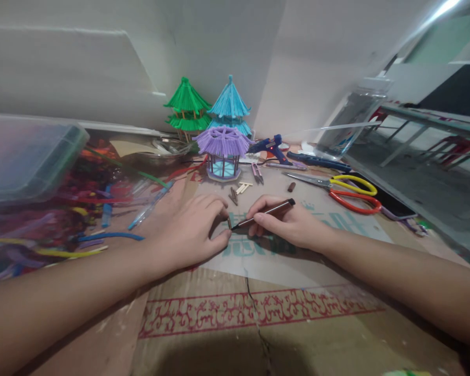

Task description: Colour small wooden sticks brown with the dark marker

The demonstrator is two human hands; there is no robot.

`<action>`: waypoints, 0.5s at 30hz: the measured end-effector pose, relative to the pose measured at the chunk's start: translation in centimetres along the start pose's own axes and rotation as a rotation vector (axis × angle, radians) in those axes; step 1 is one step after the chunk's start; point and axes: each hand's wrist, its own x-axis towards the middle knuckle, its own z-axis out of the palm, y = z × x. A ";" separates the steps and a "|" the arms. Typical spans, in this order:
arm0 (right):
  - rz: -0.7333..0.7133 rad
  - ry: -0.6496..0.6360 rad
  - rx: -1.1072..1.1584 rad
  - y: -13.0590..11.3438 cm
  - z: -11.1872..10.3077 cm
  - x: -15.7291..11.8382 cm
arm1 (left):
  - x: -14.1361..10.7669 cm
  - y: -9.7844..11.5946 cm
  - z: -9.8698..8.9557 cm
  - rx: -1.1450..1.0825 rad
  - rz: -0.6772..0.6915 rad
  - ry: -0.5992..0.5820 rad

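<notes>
In the head view my right hand (276, 222) grips a brown marker pen (274, 210) with its tip pointing left. My left hand (198, 230) pinches a small wooden stick (229, 223) between thumb and forefinger, and the pen tip is at this stick. Just beyond my hands lie a few brown sticks (233, 196) and several pale sticks (244, 187). The brown pen cap (292, 186) rests to the right of them. A purple-roofed model pavilion (223, 154) stands behind the sticks. Under my hands is a whitish sheet with green print (325, 261).
Green (186, 107) and blue (230, 107) model pavilions stand at the wall. A blue glue gun (272, 148), scissors (337, 192), a phone (391, 201) and a clear bottle (347, 122) are on the right. A plastic box (31, 156) and coloured pipe cleaners (35, 250) crowd the left.
</notes>
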 end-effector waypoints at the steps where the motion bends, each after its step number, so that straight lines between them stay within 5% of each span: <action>1: 0.006 -0.001 0.002 0.0 0.0 0.0 | 0.0 0.0 0.0 -0.002 0.000 0.003; 15: -0.002 0.007 -0.006 -0.1 0.1 0.0 | 0.1 0.0 0.1 -0.006 0.007 0.011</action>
